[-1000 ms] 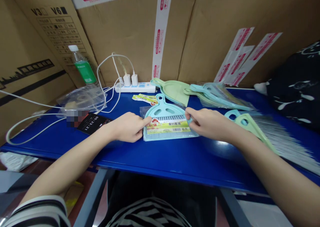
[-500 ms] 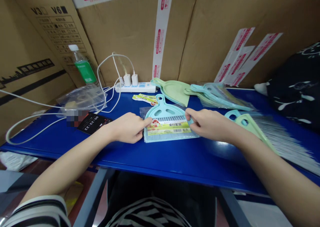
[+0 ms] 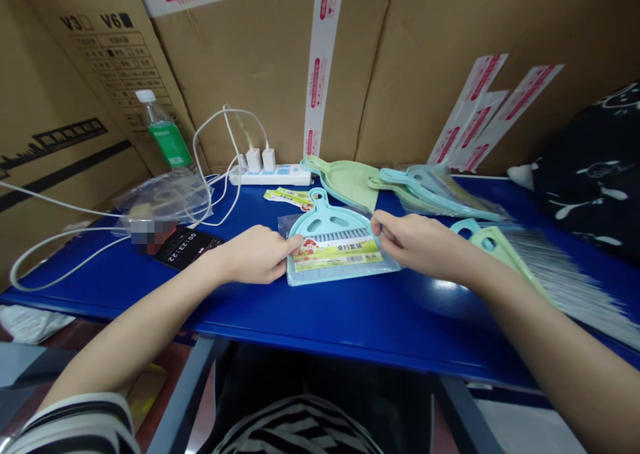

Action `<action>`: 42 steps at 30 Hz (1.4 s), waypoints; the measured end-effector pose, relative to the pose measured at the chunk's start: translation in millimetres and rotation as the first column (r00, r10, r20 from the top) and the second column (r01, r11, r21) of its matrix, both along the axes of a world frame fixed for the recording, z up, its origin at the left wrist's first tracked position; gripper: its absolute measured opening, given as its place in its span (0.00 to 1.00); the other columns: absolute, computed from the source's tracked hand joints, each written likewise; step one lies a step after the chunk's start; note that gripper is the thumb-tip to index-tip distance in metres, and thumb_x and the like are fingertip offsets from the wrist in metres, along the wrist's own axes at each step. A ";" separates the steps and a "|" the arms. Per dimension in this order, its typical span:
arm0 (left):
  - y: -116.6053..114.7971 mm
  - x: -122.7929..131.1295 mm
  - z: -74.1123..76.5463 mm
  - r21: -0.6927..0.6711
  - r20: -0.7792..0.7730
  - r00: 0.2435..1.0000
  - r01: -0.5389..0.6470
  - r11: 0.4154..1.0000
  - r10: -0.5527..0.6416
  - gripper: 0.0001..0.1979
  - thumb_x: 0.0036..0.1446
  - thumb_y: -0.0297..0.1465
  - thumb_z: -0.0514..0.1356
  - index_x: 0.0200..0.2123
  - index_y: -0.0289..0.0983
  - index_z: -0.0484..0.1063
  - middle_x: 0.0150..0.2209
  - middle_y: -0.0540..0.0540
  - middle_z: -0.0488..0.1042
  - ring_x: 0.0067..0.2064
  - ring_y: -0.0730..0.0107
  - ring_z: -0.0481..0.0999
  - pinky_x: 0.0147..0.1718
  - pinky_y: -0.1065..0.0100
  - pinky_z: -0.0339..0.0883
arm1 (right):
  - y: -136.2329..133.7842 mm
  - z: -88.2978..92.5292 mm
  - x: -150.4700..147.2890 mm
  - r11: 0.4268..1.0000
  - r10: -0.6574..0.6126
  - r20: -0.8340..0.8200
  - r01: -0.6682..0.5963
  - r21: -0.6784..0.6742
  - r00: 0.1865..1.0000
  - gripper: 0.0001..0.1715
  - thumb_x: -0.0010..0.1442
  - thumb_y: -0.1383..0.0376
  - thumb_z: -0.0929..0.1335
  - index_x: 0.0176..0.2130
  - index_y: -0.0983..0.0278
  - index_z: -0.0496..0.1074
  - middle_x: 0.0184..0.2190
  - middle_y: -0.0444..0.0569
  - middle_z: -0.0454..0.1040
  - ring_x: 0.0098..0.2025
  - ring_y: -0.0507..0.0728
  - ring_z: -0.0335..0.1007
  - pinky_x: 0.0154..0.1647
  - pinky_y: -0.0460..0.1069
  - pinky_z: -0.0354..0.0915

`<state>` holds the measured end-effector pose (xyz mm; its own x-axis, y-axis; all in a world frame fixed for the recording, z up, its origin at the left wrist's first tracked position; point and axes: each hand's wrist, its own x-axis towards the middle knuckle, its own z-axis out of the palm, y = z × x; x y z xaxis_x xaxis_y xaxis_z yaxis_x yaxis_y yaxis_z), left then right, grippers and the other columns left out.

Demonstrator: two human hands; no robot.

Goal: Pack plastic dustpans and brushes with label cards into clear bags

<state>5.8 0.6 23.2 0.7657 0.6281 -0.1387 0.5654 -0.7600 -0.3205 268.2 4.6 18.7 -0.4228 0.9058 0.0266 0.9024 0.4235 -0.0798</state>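
Note:
A light blue plastic dustpan [image 3: 333,226] lies in a clear bag [image 3: 340,271] with a printed yellow-green label [image 3: 337,254], flat on the blue table [image 3: 350,321]. My left hand [image 3: 255,254] pinches the bag's left edge with its fingertips. My right hand [image 3: 415,243] grips the bag's upper right edge, near the dustpan's rim. Behind the bag lie a pale green dustpan [image 3: 347,182] and a stack of bagged dustpans [image 3: 440,197]. To the right of my right hand sits a green-handled brush [image 3: 500,251].
A white power strip [image 3: 270,175] with plugged-in chargers and white cables [image 3: 215,147] lies at the back. Left of it are a plastic bag [image 3: 163,201], a phone showing a timer [image 3: 187,248] and a water bottle [image 3: 165,134]. Cardboard boxes [image 3: 250,74] form the back wall.
The bagged dustpan has turned slightly between my hands, its right side lifting a little. Both hands remain on it, and the other objects are unmoved.

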 end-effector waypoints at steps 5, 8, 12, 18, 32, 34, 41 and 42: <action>1.7 -2.0 -1.9 -0.002 0.053 0.998 0.028 1.000 -0.028 0.14 0.57 0.27 0.49 0.44 0.36 0.68 0.22 0.48 0.73 0.23 0.66 0.73 0.23 0.68 0.61 | 4.8 -0.4 1.0 1.000 -0.027 -0.257 0.029 0.004 0.966 0.03 0.57 0.66 0.57 0.34 0.60 0.57 0.15 0.38 0.62 0.18 0.53 0.60 0.22 0.47 0.53; 2.9 -2.4 -2.4 -0.014 0.058 0.997 0.043 0.999 -0.042 0.15 0.56 0.26 0.49 0.45 0.37 0.69 0.22 0.48 0.73 0.23 0.65 0.74 0.22 0.68 0.60 | 5.2 0.3 -2.3 0.992 -0.116 -0.392 0.090 -0.086 0.913 0.02 0.57 0.67 0.58 0.34 0.60 0.56 0.15 0.36 0.60 0.16 0.51 0.62 0.22 0.47 0.56; 3.2 -1.7 -1.0 -0.011 0.045 0.997 0.058 0.998 -0.057 0.14 0.56 0.26 0.50 0.44 0.37 0.70 0.21 0.48 0.73 0.23 0.64 0.74 0.22 0.68 0.60 | 7.2 -1.9 -2.6 0.979 -0.184 -0.507 0.111 -0.171 0.842 0.04 0.58 0.65 0.60 0.36 0.60 0.57 0.21 0.37 0.64 0.17 0.51 0.65 0.22 0.47 0.60; 2.2 -0.4 -0.8 -0.026 0.086 0.991 0.108 0.994 -0.106 0.15 0.58 0.25 0.49 0.45 0.38 0.69 0.24 0.48 0.76 0.26 0.66 0.75 0.26 0.68 0.62 | 22.6 -18.2 8.7 0.990 -0.133 -0.741 0.050 -0.133 0.658 0.22 0.54 0.59 0.66 0.48 0.61 0.59 0.35 0.46 0.69 0.27 0.52 0.69 0.30 0.50 0.68; -4.3 12.9 -14.3 0.140 0.123 0.931 0.327 0.935 -0.344 0.10 0.63 0.26 0.49 0.42 0.38 0.69 0.29 0.50 0.77 0.27 0.70 0.73 0.26 0.66 0.60 | 12.4 -27.0 -22.2 0.773 -0.421 -0.861 -0.384 -0.505 0.285 0.23 0.53 0.65 0.69 0.49 0.63 0.66 0.47 0.54 0.76 0.46 0.59 0.74 0.51 0.57 0.70; -5.0 13.8 -15.9 0.185 0.132 0.924 0.333 0.925 -0.359 0.10 0.63 0.25 0.50 0.42 0.39 0.69 0.29 0.50 0.76 0.27 0.70 0.73 0.26 0.66 0.60 | 9.2 -27.6 -24.2 0.734 -0.410 -0.858 -0.448 -0.511 0.309 0.26 0.51 0.65 0.71 0.50 0.62 0.65 0.48 0.53 0.76 0.47 0.58 0.74 0.50 0.56 0.71; -4.7 15.0 -20.1 0.305 0.175 0.898 0.341 0.889 -0.404 0.10 0.63 0.24 0.49 0.42 0.38 0.69 0.27 0.52 0.75 0.25 0.72 0.72 0.25 0.68 0.61 | 3.1 -27.0 -30.1 0.719 -0.471 -0.843 -0.441 -0.538 0.262 0.30 0.52 0.70 0.69 0.53 0.61 0.60 0.49 0.53 0.76 0.47 0.58 0.75 0.46 0.55 0.73; -4.5 14.8 -20.5 0.326 0.190 0.893 0.335 0.884 -0.408 0.10 0.64 0.25 0.49 0.43 0.38 0.69 0.27 0.52 0.75 0.25 0.72 0.72 0.24 0.68 0.61 | 3.6 -25.8 -30.3 0.728 -0.491 -0.836 -0.411 -0.549 0.247 0.29 0.52 0.71 0.69 0.53 0.61 0.60 0.48 0.53 0.76 0.47 0.59 0.75 0.46 0.56 0.73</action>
<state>20.6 -3.9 2.7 0.9357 0.2746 0.2215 0.3470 -0.8298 -0.4371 237.9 8.2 -7.2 -0.4530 0.8797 -0.1446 -0.0212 -0.1728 -0.9847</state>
